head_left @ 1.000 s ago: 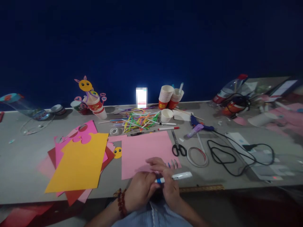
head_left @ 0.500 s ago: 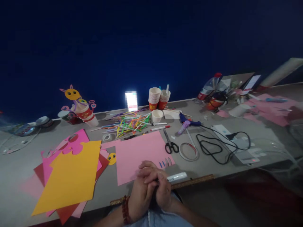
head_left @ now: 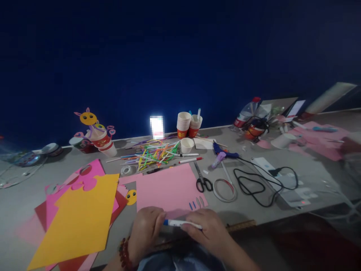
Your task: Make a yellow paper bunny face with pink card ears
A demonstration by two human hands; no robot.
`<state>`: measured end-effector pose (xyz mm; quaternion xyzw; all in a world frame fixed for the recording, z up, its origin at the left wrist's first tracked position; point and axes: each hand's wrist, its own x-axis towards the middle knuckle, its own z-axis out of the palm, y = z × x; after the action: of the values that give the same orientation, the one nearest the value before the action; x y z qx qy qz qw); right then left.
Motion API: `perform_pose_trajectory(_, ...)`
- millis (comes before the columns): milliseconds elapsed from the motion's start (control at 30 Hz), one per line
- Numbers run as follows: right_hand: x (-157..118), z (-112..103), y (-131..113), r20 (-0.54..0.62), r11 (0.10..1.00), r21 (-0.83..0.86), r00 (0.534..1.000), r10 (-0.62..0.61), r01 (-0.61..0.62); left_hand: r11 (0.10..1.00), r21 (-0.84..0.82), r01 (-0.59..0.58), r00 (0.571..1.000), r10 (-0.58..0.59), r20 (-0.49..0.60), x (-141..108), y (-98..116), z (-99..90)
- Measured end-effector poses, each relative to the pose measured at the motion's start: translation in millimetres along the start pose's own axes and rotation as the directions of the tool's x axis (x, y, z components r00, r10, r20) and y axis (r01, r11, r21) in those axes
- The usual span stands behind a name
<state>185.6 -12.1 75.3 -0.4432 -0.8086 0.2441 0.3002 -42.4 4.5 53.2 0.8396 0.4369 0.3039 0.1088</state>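
Note:
A white marker with a blue end (head_left: 175, 223) lies level between my two hands at the table's near edge. My right hand (head_left: 207, 226) is closed around its white barrel. My left hand (head_left: 148, 227), with a beaded bracelet at the wrist, has thumb and fingers closed at the blue end. Just beyond my hands is a pink paper sheet (head_left: 166, 186). Small blue and grey paper cutouts (head_left: 199, 202) rest on its near right corner. Black-handled scissors (head_left: 204, 183) lie by the sheet's right edge.
Yellow paper (head_left: 84, 214) tops a coloured stack on the left. Colourful sticks (head_left: 158, 154), stacked paper cups (head_left: 184, 124) and a paper-cup figure (head_left: 100, 137) stand behind. Rightward are a tape ring (head_left: 224, 189), a blue glue gun (head_left: 225, 151), its black cord and a power strip (head_left: 282, 184).
My clasped hands have come apart, left hand leftward and right hand rightward. The marker, earlier sticking out at the right, is now between them. The view has tilted up slightly.

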Motion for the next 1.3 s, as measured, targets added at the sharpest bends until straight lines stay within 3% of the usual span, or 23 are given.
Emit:
perform_pose_trajectory(167, 3.0, 11.0, 1.1, 0.137, 0.992, -0.120, 0.990, -0.009, 0.026, 0.997, 0.057, -0.055, 0.997, 0.058, -0.048, 6.4, -1.7, 0.5)
perform_pose_trajectory(433, -4.9, 41.3, 4.2, 0.180, 0.987, 0.080, 0.975, 0.126, -0.142, 0.997, 0.061, 0.042, 0.997, -0.046, 0.057, 4.9, 4.2, -6.2)
perform_pose_trajectory(567, 16.9, 16.4, 19.6, 0.248, 0.996, -0.031, 0.965, 0.088, -0.083, 0.982, -0.115, 0.151, 0.987, -0.143, 0.077, 23.3, -8.2, -14.3)
perform_pose_trajectory(667, 49.0, -17.4, 44.8, 0.210, 0.959, -0.275, 0.969, 0.130, -0.069, 0.924, -0.240, 0.298, 0.939, -0.329, -0.102, 34.4, -23.8, -15.8)
perform_pose_trajectory(733, 72.6, -35.0, 64.3, 0.106, 0.860, -0.500, 0.979, 0.175, -0.100, 0.926, -0.207, 0.317, 0.917, -0.355, -0.181, 31.3, -29.9, -9.7)
perform_pose_trajectory(833, 105.5, -43.0, 90.5, 0.063, 0.744, -0.663, 0.985, 0.158, -0.077, 0.986, -0.067, 0.153, 0.988, -0.150, 0.041, 12.7, -28.5, 8.8)
perform_pose_trajectory(900, 122.5, -38.4, 102.5, 0.075, 0.737, -0.674, 0.987, 0.142, -0.055, 0.999, -0.019, 0.031, 0.987, -0.028, 0.160, -1.5, -23.8, 21.3)
perform_pose_trajectory(1000, 133.4, -28.7, 108.5, 0.070, 0.747, -0.664, 0.991, 0.115, -0.040, 0.998, 0.064, -0.026, 0.961, 0.007, 0.278, -14.4, -19.3, 30.7)
perform_pose_trajectory(1100, 121.8, -25.5, 104.1, 0.086, 0.777, -0.630, 0.994, 0.073, -0.002, 0.988, 0.150, -0.043, 0.928, -0.016, 0.371, -14.4, -18.8, 27.5)
perform_pose_trajectory(1233, 84.2, -31.0, 101.2, 0.296, 0.848, -0.503, 0.955, -0.014, 0.169, 0.972, 0.223, -0.080, 0.858, -0.047, 0.511, 0.4, -14.7, 15.6)
perform_pose_trajectory(1300, 66.0, -34.9, 103.5, 0.347, 0.880, -0.437, 0.938, -0.026, 0.185, 0.963, 0.250, -0.103, 0.830, -0.055, 0.555, 10.5, -10.1, 11.6)
